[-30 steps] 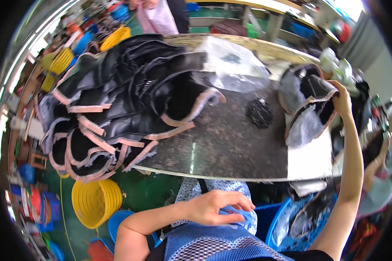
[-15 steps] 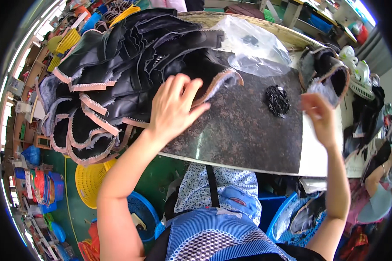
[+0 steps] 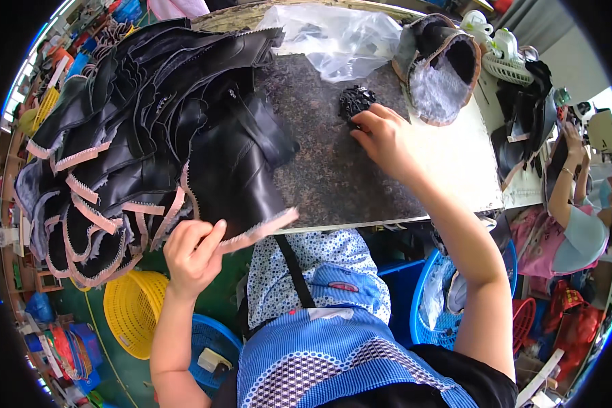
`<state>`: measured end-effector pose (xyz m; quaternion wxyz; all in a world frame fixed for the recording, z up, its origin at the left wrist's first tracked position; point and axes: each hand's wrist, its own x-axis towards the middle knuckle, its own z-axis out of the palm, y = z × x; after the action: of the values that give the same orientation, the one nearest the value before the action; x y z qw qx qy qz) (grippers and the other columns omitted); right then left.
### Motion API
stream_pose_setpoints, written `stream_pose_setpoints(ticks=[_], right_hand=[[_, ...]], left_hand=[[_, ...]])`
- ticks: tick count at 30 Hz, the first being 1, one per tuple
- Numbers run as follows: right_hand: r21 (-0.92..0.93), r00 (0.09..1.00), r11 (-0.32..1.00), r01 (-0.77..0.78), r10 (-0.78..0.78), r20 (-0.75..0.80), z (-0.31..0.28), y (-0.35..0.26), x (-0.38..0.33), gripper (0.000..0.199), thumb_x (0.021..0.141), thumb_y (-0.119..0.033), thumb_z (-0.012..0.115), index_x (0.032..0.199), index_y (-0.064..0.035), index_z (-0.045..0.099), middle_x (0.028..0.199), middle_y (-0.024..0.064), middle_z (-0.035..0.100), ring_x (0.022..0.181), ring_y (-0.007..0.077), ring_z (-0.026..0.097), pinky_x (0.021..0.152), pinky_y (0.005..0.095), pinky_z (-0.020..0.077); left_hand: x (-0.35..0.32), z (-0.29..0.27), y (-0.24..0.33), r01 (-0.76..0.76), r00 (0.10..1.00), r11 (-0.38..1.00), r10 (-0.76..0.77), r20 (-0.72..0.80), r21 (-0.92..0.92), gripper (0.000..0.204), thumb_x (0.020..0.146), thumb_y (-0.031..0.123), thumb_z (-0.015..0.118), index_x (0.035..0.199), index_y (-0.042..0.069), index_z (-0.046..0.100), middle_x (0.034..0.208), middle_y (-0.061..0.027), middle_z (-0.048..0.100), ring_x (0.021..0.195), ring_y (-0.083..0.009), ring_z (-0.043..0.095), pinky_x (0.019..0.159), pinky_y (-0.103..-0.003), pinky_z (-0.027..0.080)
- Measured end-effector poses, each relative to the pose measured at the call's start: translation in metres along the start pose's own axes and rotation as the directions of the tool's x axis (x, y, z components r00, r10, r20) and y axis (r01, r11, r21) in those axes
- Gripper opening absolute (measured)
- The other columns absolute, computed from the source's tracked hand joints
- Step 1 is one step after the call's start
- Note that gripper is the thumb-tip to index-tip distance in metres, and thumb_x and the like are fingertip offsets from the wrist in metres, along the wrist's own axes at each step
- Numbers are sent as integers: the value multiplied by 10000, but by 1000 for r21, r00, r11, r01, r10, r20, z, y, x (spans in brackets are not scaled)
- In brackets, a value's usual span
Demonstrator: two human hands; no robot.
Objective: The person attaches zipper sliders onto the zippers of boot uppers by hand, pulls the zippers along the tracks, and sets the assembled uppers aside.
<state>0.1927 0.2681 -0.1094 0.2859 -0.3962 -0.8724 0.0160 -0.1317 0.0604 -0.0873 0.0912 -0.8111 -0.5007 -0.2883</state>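
A black leather boot upper (image 3: 241, 170) with a pink, zigzag-stitched edge lies at the front of the table. My left hand (image 3: 194, 255) pinches it at that edge, just beyond the table's near side. Over the dark table mat, my right hand (image 3: 391, 141) has its thumb and index finger curled at the near edge of a heap of small shiny black pieces (image 3: 355, 100). Anything between those fingertips is too small to make out. More black boot uppers (image 3: 129, 102), fleece-lined with pink edges, are piled in overlapping layers at the left.
A clear plastic bag (image 3: 336, 37) lies at the table's far side. Beside it, a fleece-lined boot upper (image 3: 445, 88) stands rolled open. Below the table are a yellow basket (image 3: 134, 313) and blue baskets (image 3: 421, 306). Another person (image 3: 568, 231) sits at the right.
My left hand has moved toward me and pinches the upper's edge, which now lies nearer. My right hand has gone left from the rolled upper to the black heap. The view has shifted right.
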Motion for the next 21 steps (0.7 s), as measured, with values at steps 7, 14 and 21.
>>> stream_pose_setpoints(ticks=[7, 14, 21], right_hand=[[125, 997, 989, -81, 80, 8, -10, -27, -2, 53, 850, -74, 610, 894, -46, 600, 867, 113, 616, 840, 320, 638, 689, 417, 516], [550, 943, 782, 293, -331, -30, -83, -157, -50, 243, 717, -9, 737, 938, -12, 635, 805, 75, 596, 666, 230, 590, 548, 335, 494], [880, 974, 427, -210, 174, 147, -68, -164, -93, 162, 784, -15, 770, 926, 5, 694, 835, 68, 615, 722, 110, 594, 635, 231, 462]], left_hand=[[-5, -38, 37, 147, 989, 967, -138, 59, -210, 545, 690, 206, 829, 1144, 58, 567, 957, -95, 574, 753, -239, 590, 655, -332, 493], [27, 0, 103, 566, 740, -451, -89, 666, -690, 290, 1023, 306, 499, 1105, 29, 499, 808, -50, 579, 588, -49, 524, 456, -169, 387], [23, 17, 121, 479, 749, -683, -9, 663, -551, 317, 1032, 369, 454, 939, 68, 491, 726, -15, 549, 525, -33, 468, 379, -178, 313]])
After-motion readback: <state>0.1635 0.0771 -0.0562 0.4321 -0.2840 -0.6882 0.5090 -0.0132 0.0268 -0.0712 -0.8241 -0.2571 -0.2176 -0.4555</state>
